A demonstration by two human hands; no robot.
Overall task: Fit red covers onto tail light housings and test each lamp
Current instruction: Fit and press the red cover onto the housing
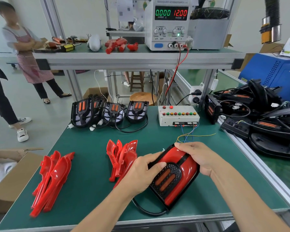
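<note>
A tail light with red covers on its black housing lies on the green mat near the front edge. My left hand grips its left side, thumb pressing on the red cover. My right hand holds its far right edge, fingers curled over the top. Its black cable loops toward the table's front. Two piles of loose red covers lie to the left, one pile farther out and the other pile beside my left hand. Three bare black housings stand in a row at the back.
A white test box with coloured buttons and thin wires sits at the back right. A power supply on the shelf reads 0.000 and 12.00. A heap of black housings fills the right side. A cardboard box stands left. A person stands beyond.
</note>
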